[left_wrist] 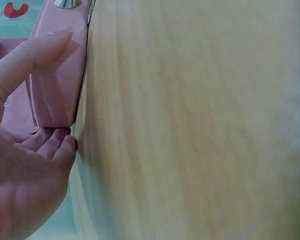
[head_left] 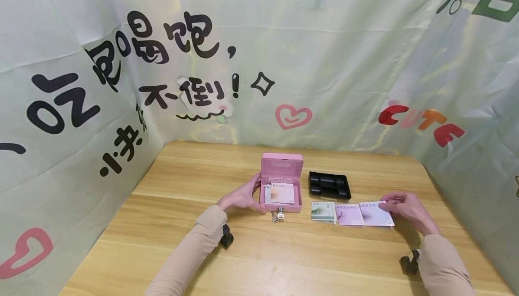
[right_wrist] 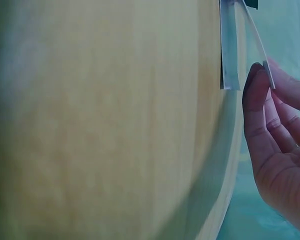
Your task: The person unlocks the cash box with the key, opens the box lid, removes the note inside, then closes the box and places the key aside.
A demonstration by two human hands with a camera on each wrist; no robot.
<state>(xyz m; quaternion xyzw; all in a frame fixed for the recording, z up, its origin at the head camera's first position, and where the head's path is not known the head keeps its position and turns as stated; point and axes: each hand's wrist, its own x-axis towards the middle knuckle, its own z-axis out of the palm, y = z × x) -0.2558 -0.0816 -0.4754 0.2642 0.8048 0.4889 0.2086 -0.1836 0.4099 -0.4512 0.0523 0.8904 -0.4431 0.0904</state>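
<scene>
An open pink cash box stands mid-table with its lid raised, and pinkish banknotes lie inside. My left hand holds the box's left side. In the left wrist view its thumb rests along the front of the box and the fingertips touch the side wall. To the right lie three piles of folded banknotes in a row: green, pink-purple and pale lilac. My right hand pinches the top corner of the lilac banknotes; in the right wrist view, a lifted banknote edge sits between thumb and finger.
Keys hang from the lock at the box's front. A black compartment tray lies behind the banknote row, right of the box. The wooden table meets printed cloth walls at the back and sides.
</scene>
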